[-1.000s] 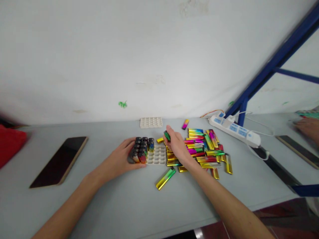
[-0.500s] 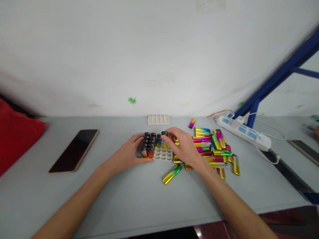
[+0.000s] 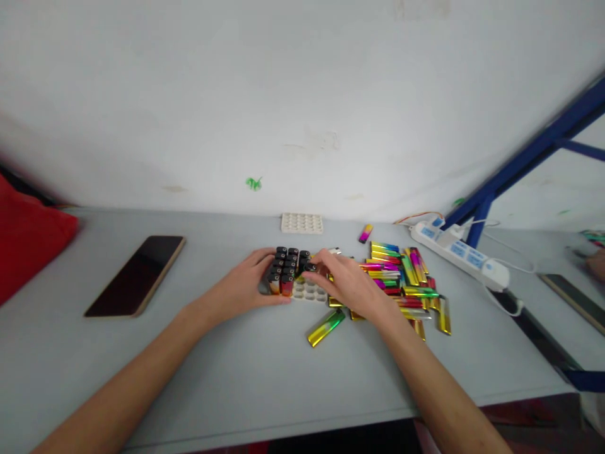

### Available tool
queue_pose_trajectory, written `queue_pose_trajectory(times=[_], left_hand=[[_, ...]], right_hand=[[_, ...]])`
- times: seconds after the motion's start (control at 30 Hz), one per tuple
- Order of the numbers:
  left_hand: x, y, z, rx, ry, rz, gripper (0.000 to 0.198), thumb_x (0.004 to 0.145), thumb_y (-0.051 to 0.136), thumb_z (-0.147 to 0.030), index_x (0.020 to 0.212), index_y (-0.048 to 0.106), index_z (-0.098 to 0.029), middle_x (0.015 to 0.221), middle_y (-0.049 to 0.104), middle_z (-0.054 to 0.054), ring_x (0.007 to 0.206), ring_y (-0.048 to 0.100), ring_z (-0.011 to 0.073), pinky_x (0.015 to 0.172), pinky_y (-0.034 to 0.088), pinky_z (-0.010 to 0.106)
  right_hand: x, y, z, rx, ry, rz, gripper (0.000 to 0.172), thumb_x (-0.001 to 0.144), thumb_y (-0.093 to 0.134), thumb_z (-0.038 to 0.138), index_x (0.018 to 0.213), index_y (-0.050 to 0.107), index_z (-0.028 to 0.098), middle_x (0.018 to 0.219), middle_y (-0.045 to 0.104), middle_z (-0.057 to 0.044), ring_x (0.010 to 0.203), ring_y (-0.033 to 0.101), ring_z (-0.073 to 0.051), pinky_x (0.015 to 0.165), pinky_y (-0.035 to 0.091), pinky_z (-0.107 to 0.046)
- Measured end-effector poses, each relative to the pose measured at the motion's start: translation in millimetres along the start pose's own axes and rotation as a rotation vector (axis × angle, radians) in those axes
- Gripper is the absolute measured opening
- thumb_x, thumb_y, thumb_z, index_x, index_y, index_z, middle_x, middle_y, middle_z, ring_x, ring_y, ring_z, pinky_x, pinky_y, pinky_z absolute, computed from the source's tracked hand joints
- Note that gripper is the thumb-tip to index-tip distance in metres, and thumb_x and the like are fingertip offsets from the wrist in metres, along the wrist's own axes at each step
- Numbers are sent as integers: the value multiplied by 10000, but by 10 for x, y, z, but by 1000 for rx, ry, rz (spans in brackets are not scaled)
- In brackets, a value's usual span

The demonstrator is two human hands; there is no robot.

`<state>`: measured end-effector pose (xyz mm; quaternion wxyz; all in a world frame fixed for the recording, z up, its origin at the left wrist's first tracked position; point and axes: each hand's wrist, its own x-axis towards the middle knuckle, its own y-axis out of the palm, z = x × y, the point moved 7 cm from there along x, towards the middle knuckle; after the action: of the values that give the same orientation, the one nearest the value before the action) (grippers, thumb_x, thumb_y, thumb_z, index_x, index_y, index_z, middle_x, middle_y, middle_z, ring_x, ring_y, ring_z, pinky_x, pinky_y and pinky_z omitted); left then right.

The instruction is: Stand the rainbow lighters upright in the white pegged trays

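Observation:
Black-topped metallic lighters (image 3: pixel 286 285) stand upright in rows in the left part of a white tray (image 3: pixel 309 293) with round pockets. My left hand (image 3: pixel 241 280) is closed around the left side of the tray and its lighters, thumb along the front. Between the thumb and fingers of my right hand (image 3: pixel 352 284) is the black top of a lighter (image 3: pixel 309 268), over the tray's middle; its lower part is mostly hidden. Right of the tray lies a heap of shiny multicoloured lighters (image 3: pixel 390 275), partly behind my right hand. One yellow-green lighter (image 3: pixel 326 328) lies apart in front.
Near the wall are a second white pocketed tray (image 3: pixel 302 223) and a yellow-pink lighter (image 3: pixel 365 233). A dark tablet-like device (image 3: pixel 137 275) lies left, beyond it red fabric (image 3: pixel 31 238). A power strip (image 3: pixel 458 253) with cables and a blue metal frame (image 3: pixel 529 151) stand right. Another person's hand (image 3: pixel 598 266) shows at the edge.
My right hand has shifted slightly, and the lighter top at its fingertips is now tilted lower over the tray. My left hand stays at the tray. The whole view has moved a little.

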<state>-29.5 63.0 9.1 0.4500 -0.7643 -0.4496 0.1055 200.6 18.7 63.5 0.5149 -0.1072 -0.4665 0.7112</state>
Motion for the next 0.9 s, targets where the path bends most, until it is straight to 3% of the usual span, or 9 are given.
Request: queue_pose_trajectory(times=[0.23, 0.43, 0.6, 0.7, 0.8, 0.9], left_hand=[[13, 2, -12, 6, -17, 18, 865, 831, 961, -807, 1487, 759, -280, 1662, 740, 147, 1588, 681, 418, 1408, 529, 551], [4, 3, -6, 22, -38, 42, 875, 855, 959, -760, 1521, 733, -239, 1679, 716, 182, 1583, 679, 443, 1413, 523, 608], [-2, -8, 1, 54, -28, 20, 795, 848, 979, -678, 1477, 752, -248, 1647, 737, 166, 1547, 708, 469, 1384, 560, 652], [-1, -15, -7, 43, -35, 13, 777, 832, 985, -681, 1459, 764, -278, 1632, 747, 154, 1533, 720, 468, 1380, 568, 642], [0, -20, -20, 18, -46, 19, 780, 854, 959, -699, 1462, 758, -254, 1658, 732, 178, 1554, 704, 470, 1397, 544, 654], [-1, -16, -16, 5, -59, 28, 780, 866, 943, -693, 1465, 754, -231, 1688, 708, 206, 1569, 693, 482, 1409, 528, 655]], right_hand=[[-33, 12, -4, -41, -50, 12, 269, 1222, 703, 519, 1210, 756, 256, 970, 837, -82, 885, 773, -260, 840, 553, -350], [26, 112, 31, -68, -5, 103, 236, 1220, 725, 475, 1189, 776, 247, 962, 832, -72, 848, 736, -244, 752, 463, -316], [66, 141, -83, -132, 103, 86, 496, 1152, 800, 602, 819, 738, 240, 744, 750, -59, 708, 659, -225, 720, 408, -338], [55, 45, -205, -63, 108, 62, 477, 1144, 826, 571, 812, 742, 239, 740, 764, -37, 701, 674, -212, 780, 459, -348], [22, -194, -426, -91, 124, -74, 297, 1177, 792, 437, 963, 818, 232, 880, 833, -64, 845, 759, -252, 925, 538, -395], [-6, -342, -663, -175, 138, -186, 140, 1164, 739, 255, 1199, 871, 223, 1215, 881, -149, 1176, 798, -337, 1125, 580, -506]])
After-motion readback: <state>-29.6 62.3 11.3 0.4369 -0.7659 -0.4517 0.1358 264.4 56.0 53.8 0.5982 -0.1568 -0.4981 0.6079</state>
